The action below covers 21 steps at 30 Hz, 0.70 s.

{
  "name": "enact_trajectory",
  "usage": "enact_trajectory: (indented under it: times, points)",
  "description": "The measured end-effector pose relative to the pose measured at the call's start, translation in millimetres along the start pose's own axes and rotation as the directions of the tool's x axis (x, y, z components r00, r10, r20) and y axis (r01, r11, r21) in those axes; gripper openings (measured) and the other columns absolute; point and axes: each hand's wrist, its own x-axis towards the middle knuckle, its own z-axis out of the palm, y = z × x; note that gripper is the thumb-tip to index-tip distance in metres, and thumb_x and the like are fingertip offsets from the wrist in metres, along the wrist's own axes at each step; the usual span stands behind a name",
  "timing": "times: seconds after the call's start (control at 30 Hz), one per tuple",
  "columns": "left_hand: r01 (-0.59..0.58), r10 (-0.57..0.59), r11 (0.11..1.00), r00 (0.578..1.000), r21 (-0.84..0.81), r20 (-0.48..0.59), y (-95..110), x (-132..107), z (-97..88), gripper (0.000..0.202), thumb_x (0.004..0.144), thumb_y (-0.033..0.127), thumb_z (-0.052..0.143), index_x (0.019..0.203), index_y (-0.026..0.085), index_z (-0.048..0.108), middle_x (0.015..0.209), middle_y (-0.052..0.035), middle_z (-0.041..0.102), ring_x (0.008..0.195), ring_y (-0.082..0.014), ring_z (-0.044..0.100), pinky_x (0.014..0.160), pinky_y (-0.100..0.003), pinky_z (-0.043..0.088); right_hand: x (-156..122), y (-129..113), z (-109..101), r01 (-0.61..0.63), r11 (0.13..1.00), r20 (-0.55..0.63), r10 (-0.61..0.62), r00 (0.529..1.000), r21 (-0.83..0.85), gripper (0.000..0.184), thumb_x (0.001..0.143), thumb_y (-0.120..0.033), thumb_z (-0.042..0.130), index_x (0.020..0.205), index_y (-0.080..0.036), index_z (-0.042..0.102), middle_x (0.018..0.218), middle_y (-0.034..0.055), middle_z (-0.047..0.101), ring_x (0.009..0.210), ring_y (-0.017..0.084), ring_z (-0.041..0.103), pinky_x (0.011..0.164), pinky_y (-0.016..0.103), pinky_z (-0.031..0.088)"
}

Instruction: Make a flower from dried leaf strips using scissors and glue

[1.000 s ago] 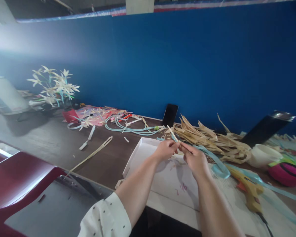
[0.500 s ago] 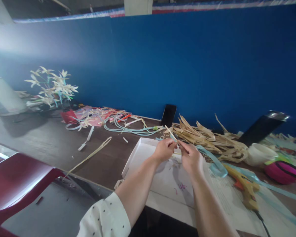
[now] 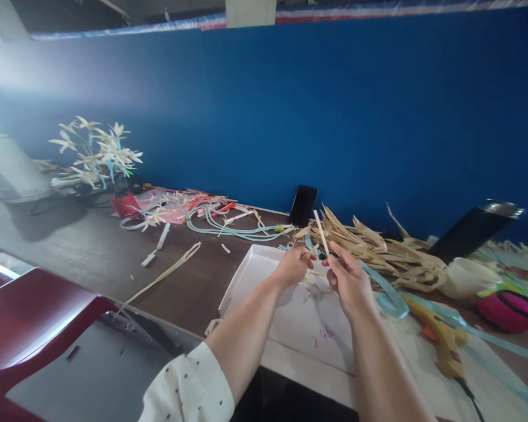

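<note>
Over the shallow white cardboard box lid (image 3: 240, 280), my right hand (image 3: 348, 280) pinches a thin, pale, straight strip (image 3: 320, 231), apparently dried husk, which points up and away. My left hand (image 3: 294, 266) is just to its left, thumb and fingers closed together. A small pale bit shows at its fingertips, too small to name. The two hands are slightly apart. Small scraps (image 3: 313, 288) lie in the lid beneath them.
Dried corn husks (image 3: 378, 249) lie behind my right hand, near a leaning phone (image 3: 303, 205). A yellow glue gun (image 3: 444, 340), light blue ribbon (image 3: 393, 302), white cup (image 3: 469, 276) and dark flask (image 3: 470, 231) stand or lie rightward. Husk flowers (image 3: 105, 152) stand at left.
My hands have moved apart from being close together. The right one has shifted a little right with the strip, which now stands more upright.
</note>
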Motion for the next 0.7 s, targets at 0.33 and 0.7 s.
enact_trajectory:
  times: [0.33, 0.7]
  points:
    - [-0.099, 0.096, 0.99, 0.995, 0.098, 0.04, 7, -6, -3.3, 0.028, 0.08, 0.031, 0.038, 0.072, 0.016, 0.059, 0.063, 0.0009, 0.059, 0.06, -0.0094, 0.05, 0.059, -0.019, 0.038, -3, -5, 0, -0.177, 0.984, 0.213, 0.174, 0.961, -0.006, 0.058, 0.063, -0.046, 0.065, 0.11, -0.013, 0.063, 0.057, -0.0027, 0.048, 0.038, 0.004, 0.027, 0.036, 0.02, 0.015]
    - [-0.066, 0.065, 0.996, 0.998, 0.058, 0.013, 14, -9, -2.6, 0.028, 0.079, 0.031, 0.04, 0.068, 0.016, 0.061, 0.058, 0.0011, 0.057, 0.054, -0.0084, 0.049, 0.055, -0.018, 0.037, -3, -1, -1, 0.245, 0.797, 0.088, -0.236, 0.968, -0.552, 0.037, 0.079, -0.035, 0.046, 0.107, -0.023, 0.067, 0.078, 0.0052, 0.067, 0.072, 0.019, 0.058, 0.068, 0.029, 0.041]
